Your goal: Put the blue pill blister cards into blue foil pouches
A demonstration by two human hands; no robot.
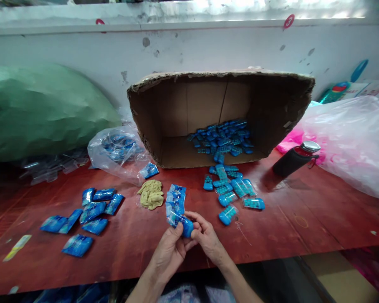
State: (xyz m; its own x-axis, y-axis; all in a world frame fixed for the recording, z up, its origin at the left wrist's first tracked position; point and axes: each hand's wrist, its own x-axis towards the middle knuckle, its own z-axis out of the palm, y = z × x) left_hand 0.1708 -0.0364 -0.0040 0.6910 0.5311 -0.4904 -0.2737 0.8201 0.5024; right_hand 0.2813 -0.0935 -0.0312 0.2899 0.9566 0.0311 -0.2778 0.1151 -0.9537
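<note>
My left hand (pixel 169 251) is closed, its thumb pressing on a small clear container with a blue cap (pixel 187 227). My right hand (pixel 209 240) holds the same container from the other side, fingers curled round its capped end. Just beyond my fingers lies a short row of flat blue printed wrappers (pixel 176 197), overlapping the container's far end; whether they are joined to it I cannot tell. Several similar containers with blue-green pellets (pixel 229 214) lie loose to the right. On the left are several filled blue printed packets (pixel 94 211).
A cardboard box (pixel 159 158) lies on its side at the back, with a heap of blue containers (pixel 222 136) inside. A crumpled yellowish cloth (pixel 150 194), a clear bag (pixel 113 158) and a dark bottle (pixel 292 162) stand around the red table (pixel 290 227). A green sack (pixel 47 113) fills the left.
</note>
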